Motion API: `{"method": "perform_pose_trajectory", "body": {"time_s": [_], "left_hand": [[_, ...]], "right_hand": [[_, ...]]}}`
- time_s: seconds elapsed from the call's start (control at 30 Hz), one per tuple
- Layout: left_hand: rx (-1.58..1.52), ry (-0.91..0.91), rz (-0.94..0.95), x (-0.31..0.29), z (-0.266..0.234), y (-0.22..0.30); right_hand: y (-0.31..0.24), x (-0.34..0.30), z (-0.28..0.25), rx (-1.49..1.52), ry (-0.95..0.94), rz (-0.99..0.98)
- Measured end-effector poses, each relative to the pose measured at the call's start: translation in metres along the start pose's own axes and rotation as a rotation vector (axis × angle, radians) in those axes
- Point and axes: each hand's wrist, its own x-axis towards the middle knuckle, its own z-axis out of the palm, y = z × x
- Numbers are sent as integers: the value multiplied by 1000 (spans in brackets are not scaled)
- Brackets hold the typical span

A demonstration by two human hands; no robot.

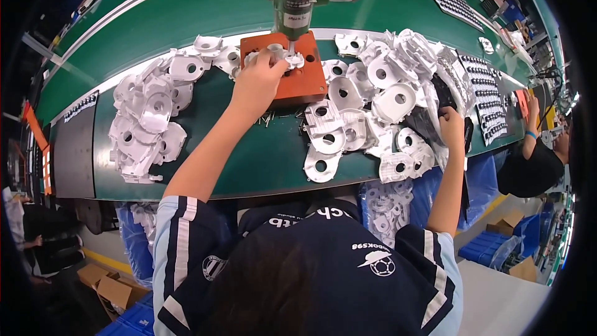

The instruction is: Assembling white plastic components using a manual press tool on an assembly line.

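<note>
Your left hand (pixel 256 81) pinches a white part (pixel 295 60) on the orange block (pixel 309 84) by the counter's (pixel 261 162) far edge, likely to hold it steady under the green machine (pixel 295 7), but I can't tell if your right hand (pixel 452 127) grips anything.

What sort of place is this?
Probably a factory assembly workshop: a green press stands over an orange block, and heaps of similar white parts lie on a long green bench.
</note>
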Motion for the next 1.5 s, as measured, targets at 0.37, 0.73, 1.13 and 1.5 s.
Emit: {"method": "perform_pose_trajectory", "body": {"time_s": [0.37, 0.73, 1.13, 1.5], "left_hand": [[-282, -102, 73, -7, -10, -24], [-300, -172, 4, -13, -20, -18], [-230, -53, 1, -20, -5, -16], [-500, 121, -100, -20, 8, -27]], "right_hand": [[-12, -9, -18, 30, 182, 70], [-221, -18, -20, 651, -5, -466], [-311, 17, 90, 274, 188, -937], [-315, -54, 68, 306, 29, -1105]]}}
